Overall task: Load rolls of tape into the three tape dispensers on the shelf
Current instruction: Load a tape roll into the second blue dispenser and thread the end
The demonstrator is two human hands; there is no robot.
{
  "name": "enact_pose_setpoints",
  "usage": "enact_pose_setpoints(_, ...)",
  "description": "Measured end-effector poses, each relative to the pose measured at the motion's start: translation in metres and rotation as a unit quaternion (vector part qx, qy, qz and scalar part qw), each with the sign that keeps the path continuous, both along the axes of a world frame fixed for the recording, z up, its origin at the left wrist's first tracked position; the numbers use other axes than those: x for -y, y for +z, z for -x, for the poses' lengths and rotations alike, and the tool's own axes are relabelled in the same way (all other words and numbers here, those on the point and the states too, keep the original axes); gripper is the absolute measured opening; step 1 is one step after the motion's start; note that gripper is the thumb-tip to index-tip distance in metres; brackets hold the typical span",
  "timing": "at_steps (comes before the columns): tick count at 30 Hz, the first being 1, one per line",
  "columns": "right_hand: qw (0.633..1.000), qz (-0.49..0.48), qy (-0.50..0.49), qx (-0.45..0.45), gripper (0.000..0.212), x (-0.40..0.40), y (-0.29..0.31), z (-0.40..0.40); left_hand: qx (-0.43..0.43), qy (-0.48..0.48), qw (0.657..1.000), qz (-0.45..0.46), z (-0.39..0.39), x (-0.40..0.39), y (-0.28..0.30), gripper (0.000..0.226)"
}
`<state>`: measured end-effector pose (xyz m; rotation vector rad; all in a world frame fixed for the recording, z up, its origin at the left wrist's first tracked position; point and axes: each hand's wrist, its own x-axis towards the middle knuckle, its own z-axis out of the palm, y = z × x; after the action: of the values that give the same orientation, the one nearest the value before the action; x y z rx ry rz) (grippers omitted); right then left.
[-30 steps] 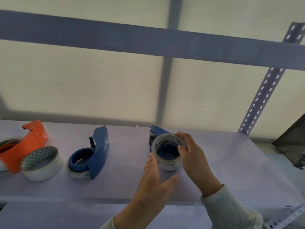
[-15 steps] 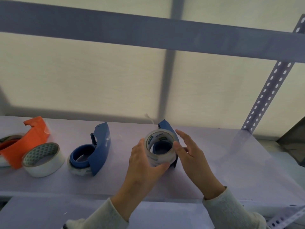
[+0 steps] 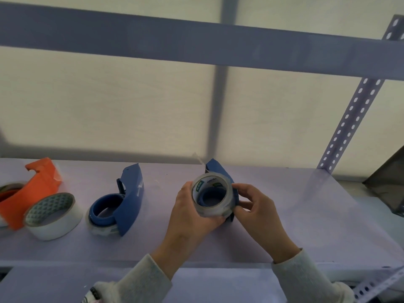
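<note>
Centre of the frame, just above the shelf (image 3: 284, 226): left hand (image 3: 192, 217) curled round a clear roll of tape (image 3: 211, 196), right hand (image 3: 255, 209) pinching the blue tape dispenser (image 3: 220, 171) just behind that roll, the roll sitting round the dispenser's blue hub. Left of centre, lying on the shelf: a second blue dispenser (image 3: 129, 197) with a roll under it. Far left: an orange dispenser (image 3: 32, 189), with a loose white roll (image 3: 53, 216) touching its near side.
</note>
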<state>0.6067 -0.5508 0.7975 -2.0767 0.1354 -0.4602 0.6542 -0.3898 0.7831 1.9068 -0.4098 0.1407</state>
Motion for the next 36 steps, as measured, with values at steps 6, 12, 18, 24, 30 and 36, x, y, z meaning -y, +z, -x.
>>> enact_pose_setpoints(6,0.998,0.001,-0.055,-0.002,0.045,0.000,0.001,-0.002,-0.009,-0.033,0.997,-0.064,0.005,-0.003,0.000,0.083)
enact_pose_setpoints(12,0.997,-0.032,-0.066,0.001,0.048,-0.003,0.004,0.000,-0.036,-0.046,0.988,-0.141,0.009,-0.003,-0.004,0.103)
enact_pose_setpoints(18,0.992,-0.046,-0.112,0.027,0.045,-0.011,-0.008,0.001,-0.152,-0.088,0.978,-0.110,0.020,-0.003,0.008,0.105)
enact_pose_setpoints(24,0.968,-0.168,-0.184,0.042,0.041,-0.009,-0.020,0.002,-0.343,-0.052,0.929,0.129,0.015,-0.019,0.019,0.055)
enact_pose_setpoints(30,0.930,-0.341,-0.135,0.034,0.039,-0.043,-0.023,0.011,-0.397,-0.135,0.868,0.268,0.024,-0.023,0.026,0.047)
enact_pose_setpoints(36,0.979,-0.169,-0.111,-0.028,0.028,-0.047,-0.013,0.009,-0.355,-0.121,0.881,0.290,0.020,-0.044,0.028,0.043)
